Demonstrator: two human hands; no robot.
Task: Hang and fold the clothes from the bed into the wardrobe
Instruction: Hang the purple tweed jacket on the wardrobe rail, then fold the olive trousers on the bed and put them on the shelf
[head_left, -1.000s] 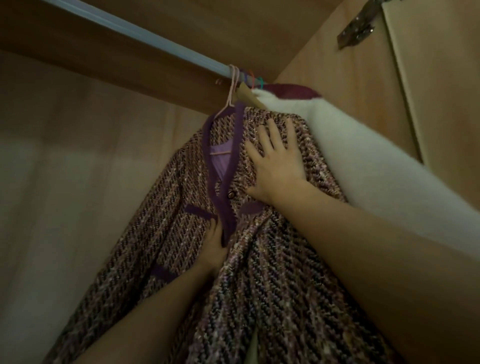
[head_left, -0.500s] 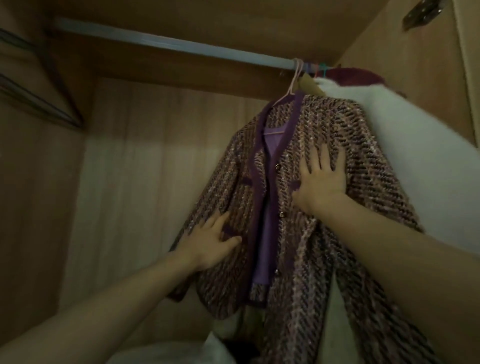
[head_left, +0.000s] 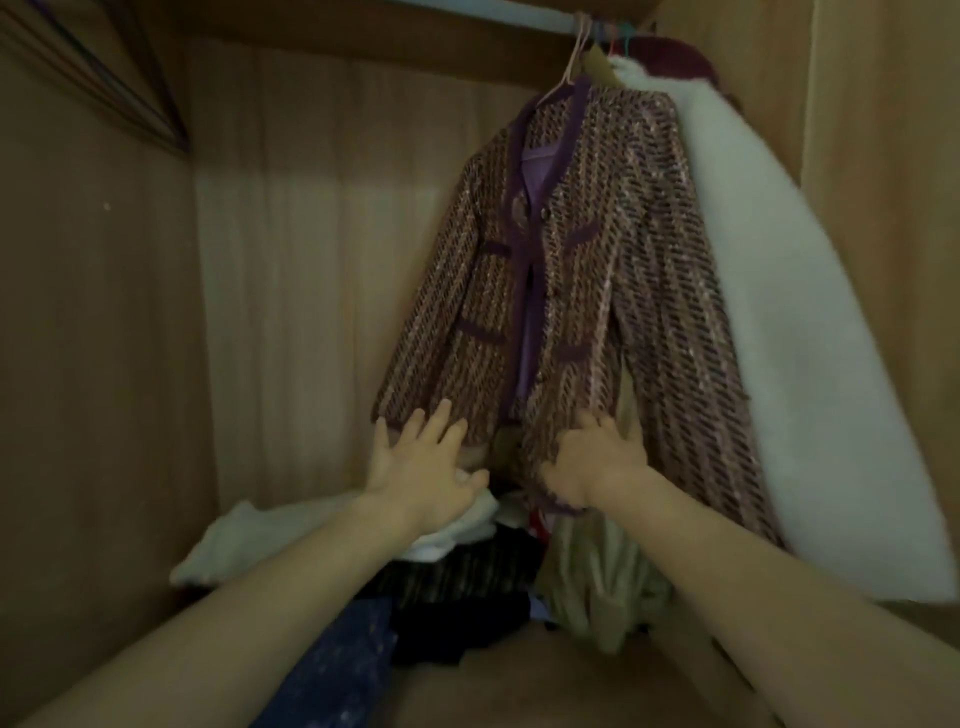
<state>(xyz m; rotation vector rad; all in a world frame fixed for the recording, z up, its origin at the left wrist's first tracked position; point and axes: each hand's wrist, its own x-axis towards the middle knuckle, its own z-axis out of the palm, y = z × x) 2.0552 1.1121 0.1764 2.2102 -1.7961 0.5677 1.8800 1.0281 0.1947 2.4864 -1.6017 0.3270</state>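
Observation:
A purple-trimmed tweed jacket hangs on a pink hanger from the wardrobe rail, over a lilac lining. My left hand lies with spread straight fingers against the jacket's lower left hem. My right hand grips the lower right front hem, fingers curled into the fabric. A white fluffy garment hangs just right of the jacket, touching it.
Wooden wardrobe walls close in left, back and right. A pile of clothes lies on the wardrobe floor: white, dark striped, black, blue speckled and beige pieces. Empty dark hangers hang at the upper left.
Both hands have slid down the jacket from chest height to its bottom hem. The view has dropped, so the clothes pile on the floor now shows.

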